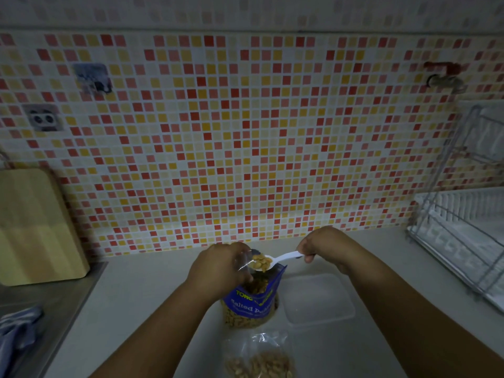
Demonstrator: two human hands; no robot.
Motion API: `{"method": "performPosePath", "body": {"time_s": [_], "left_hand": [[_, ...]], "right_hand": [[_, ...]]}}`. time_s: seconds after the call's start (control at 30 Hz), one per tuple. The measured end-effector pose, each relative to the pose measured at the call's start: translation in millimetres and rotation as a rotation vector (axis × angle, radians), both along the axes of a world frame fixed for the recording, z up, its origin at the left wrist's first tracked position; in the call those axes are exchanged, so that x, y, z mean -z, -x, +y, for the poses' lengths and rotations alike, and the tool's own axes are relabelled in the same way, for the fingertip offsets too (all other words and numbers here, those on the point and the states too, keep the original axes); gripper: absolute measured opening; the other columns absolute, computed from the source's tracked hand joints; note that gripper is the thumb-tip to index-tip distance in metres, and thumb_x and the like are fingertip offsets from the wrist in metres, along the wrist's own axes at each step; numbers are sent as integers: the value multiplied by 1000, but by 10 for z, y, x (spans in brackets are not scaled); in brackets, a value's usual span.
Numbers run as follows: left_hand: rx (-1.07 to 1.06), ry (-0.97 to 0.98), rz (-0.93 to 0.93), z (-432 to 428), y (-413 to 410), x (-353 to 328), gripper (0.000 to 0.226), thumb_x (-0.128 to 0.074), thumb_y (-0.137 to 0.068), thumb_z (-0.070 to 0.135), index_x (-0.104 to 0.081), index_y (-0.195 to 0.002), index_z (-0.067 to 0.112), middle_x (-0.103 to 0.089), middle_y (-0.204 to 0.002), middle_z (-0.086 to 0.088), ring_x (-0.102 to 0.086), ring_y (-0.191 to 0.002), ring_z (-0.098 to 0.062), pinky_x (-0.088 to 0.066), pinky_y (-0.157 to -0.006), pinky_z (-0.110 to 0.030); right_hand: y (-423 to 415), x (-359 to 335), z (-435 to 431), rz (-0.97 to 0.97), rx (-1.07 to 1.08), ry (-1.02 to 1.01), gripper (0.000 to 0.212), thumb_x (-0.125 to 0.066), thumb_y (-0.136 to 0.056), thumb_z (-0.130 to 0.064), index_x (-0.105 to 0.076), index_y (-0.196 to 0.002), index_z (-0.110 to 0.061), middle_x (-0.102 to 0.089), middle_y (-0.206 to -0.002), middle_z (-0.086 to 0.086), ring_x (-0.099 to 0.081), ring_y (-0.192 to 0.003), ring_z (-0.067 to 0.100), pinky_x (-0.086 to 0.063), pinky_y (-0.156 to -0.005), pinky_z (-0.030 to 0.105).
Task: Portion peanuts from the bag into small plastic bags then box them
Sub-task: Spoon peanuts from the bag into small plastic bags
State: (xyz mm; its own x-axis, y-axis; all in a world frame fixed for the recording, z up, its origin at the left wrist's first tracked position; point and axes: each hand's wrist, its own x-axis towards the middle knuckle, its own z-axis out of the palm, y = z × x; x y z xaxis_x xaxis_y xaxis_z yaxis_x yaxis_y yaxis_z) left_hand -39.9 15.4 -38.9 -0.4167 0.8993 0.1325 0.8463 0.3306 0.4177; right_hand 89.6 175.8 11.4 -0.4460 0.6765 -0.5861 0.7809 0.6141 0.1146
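My right hand [319,247] pinches a white plastic spoon [285,257] of peanuts [260,262] above the glossy blue bag [251,305]; my left hand [218,266] grips a crinkly clear bag [243,258].

Peanut bag [252,304]: I see it at the centre of the countertop [152,296]
Box [317,298]: just right of that bag
Filled small bag [259,358]: before it, toward the near edge
Cutting board [35,227]: back left corner, behind the sink [54,301]
Dish rack [463,214]: right edge

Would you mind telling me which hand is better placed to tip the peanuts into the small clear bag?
Right. The right hand grips the white spoon, its bowl loaded with peanuts at the mouth of the small clear bag; the left hand is busy holding that bag open.
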Motion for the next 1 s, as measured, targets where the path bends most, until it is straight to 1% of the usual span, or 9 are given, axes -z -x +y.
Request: {"method": "performPosePath", "body": {"time_s": [0.1,0.17,0.3,0.43,0.53,0.6,0.73,0.9,1.0], "left_hand": [[19,21,-5,35,-36,28,51,-77,-68,38,-57,-114,33,-67,-108,4,-59,-99,-18,-52,-78,-33],[17,30,-22,68,-56,55,52,-77,-67,39,-57,-114,34,-67,-108,5,-60,-98,-17,-54,-80,-35],[15,2,-113,123,-100,96,46,-76,-68,40,-58,-110,35,-67,-101,7,-60,-92,-14,-55,-78,-38],[-26,-129,-263,131,-132,127,43,-76,-71,37,-60,-110,29,-66,-97,6,-61,-87,-13,-54,-77,-31],[-81,-286,-423,135,-132,122,38,-77,-72,32,-61,-106,27,-63,-98,8,-59,-89,-10,-51,-75,-21],[-127,-369,-546,121,-105,114,33,-77,-73,30,-61,-102,27,-65,-100,8,-61,-92,-12,-52,-78,-23],[-216,-546,-967,22,-23,49,23,-73,-78,22,-65,-100,23,-69,-100,1,-65,-93,-16,-55,-76,-32],[-172,-650,-1208,-73,54,3,17,-63,-85,20,-65,-102,22,-69,-107,-6,-64,-100,-24,-52,-78,-30],[-138,-638,-1228,-87,34,6,19,-62,-86,19,-64,-105,22,-69,-110,-5,-64,-102,-22,-52,-80,-29]], "right_hand": [[-46,-39,-100,84,-22,4,43,-47,-95,-14,-44,-139,-14,-45,-142,7,-46,-120,20,-37,-103,27],[-44,-23,-107,225,-56,7,37,-50,-92,-12,-56,-129,-10,-54,-136,9,-54,-112,17,-42,-91,23],[35,-47,-157,249,-97,-34,33,-54,-89,-13,-63,-120,-14,-60,-129,2,-54,-113,17,-41,-99,29],[-50,-133,-330,641,-225,-118,23,-51,-91,-24,-72,-100,-18,-71,-103,1,-60,-97,17,-47,-92,35],[-116,-186,-427,789,-457,-430,21,-52,-92,-28,-72,-99,-28,-70,-97,-5,-51,-101,20,-38,-93,34],[-151,-257,-438,888,-616,-644,15,-63,-83,-20,-75,-84,-27,-70,-76,-5,-53,-84,21,-33,-78,30],[-236,-313,-316,1051,-509,-840,14,-68,-70,-10,-74,-67,-22,-66,-55,-3,-47,-65,17,-28,-69,27],[-76,-28,-419,644,-466,-562,21,-57,-84,-20,-71,-100,-20,-66,-91,2,-50,-96,22,-35,-78,31],[112,320,-563,527,-580,-516,16,-62,-79,-22,-71,-89,-13,-64,-84,5,-53,-92,23,-34,-75,30]]}}
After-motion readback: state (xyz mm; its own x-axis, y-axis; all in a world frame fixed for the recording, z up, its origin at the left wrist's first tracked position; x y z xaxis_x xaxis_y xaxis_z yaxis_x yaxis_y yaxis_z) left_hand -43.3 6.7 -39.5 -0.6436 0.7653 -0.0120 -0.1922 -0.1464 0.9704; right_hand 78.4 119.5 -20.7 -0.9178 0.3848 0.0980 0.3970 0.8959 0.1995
